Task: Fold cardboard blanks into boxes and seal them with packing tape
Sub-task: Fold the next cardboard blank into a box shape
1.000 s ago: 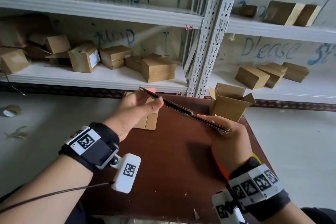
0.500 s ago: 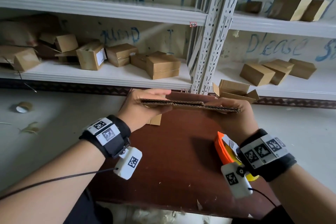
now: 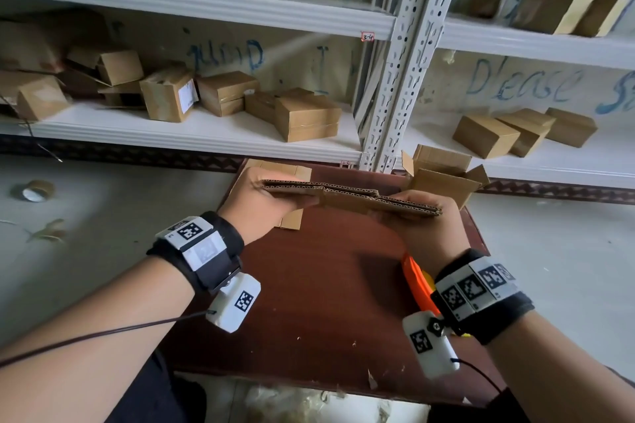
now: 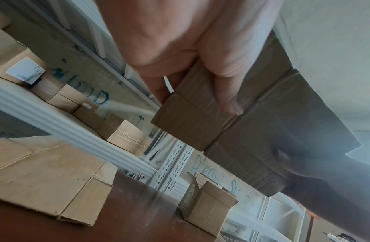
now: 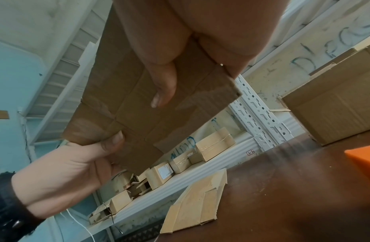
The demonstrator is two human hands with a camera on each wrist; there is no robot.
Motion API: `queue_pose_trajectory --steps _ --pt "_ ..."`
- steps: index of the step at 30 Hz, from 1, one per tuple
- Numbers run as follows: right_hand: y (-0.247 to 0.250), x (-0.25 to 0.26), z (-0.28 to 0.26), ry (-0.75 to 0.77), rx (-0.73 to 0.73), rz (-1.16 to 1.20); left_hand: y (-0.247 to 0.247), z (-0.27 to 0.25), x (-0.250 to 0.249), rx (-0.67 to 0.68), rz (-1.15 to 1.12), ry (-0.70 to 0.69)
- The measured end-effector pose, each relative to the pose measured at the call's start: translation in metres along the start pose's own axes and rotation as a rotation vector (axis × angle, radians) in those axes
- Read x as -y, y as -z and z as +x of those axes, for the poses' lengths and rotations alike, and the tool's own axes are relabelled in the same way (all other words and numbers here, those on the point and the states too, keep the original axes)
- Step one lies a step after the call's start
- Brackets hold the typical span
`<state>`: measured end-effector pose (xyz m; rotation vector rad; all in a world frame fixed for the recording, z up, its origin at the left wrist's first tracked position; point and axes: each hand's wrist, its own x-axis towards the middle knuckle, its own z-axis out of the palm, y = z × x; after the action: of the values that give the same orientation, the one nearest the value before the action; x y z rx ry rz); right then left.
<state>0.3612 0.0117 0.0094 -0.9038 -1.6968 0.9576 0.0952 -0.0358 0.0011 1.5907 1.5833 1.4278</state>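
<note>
A flat cardboard blank [image 3: 350,197] hangs level above the brown table [image 3: 309,302], seen edge-on from the head view. My left hand [image 3: 275,197] grips its left end and my right hand [image 3: 414,208] grips its right end. In the left wrist view the thumb [image 4: 227,91] presses the underside of the blank [image 4: 252,134]. The right wrist view shows the same blank [image 5: 121,91] with my right thumb [image 5: 165,88] under it and the left hand [image 5: 80,160] pinching its far end. An orange tape dispenser [image 3: 417,285] lies on the table below my right wrist.
An open-topped box [image 3: 443,178] stands at the table's far right corner. Flat blanks [image 4: 45,180] lie at the far left of the table. White shelves [image 3: 206,144] behind hold several sealed boxes. A tape roll [image 3: 34,189] lies on the floor to the left.
The blank has turned from a tilt, with its right end low, to level. Both hands kept their grip, and the right hand has risen. The orange dispenser now shows.
</note>
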Motion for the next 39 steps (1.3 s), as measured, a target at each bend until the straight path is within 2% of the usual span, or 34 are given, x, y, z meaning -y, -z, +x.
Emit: queue_pose_trajectory --steps 5,15,22,29,35,39 --pt "-0.003 -0.001 0.002 -0.022 0.007 -0.001 0.001 0.003 -0.004 -0.019 -0.025 -0.012" --pt "0.001 -0.003 0.003 0.001 0.018 -0.029 0.001 0.0 -0.012 0.064 -0.085 -0.065" --pt "-0.002 -0.011 0.004 0.063 0.064 0.008 0.001 -0.004 -0.017 0.052 -0.163 -0.121" --pt "-0.001 -0.01 0.005 0.053 0.085 0.035 0.012 -0.004 -0.013 0.068 0.01 -0.185" --pt "0.001 -0.004 0.003 0.05 0.132 0.051 0.01 -0.004 -0.012 0.067 -0.111 -0.19" --pt "0.003 0.001 0.002 0.057 0.153 0.029 0.011 -0.005 -0.012 0.078 -0.11 -0.21"
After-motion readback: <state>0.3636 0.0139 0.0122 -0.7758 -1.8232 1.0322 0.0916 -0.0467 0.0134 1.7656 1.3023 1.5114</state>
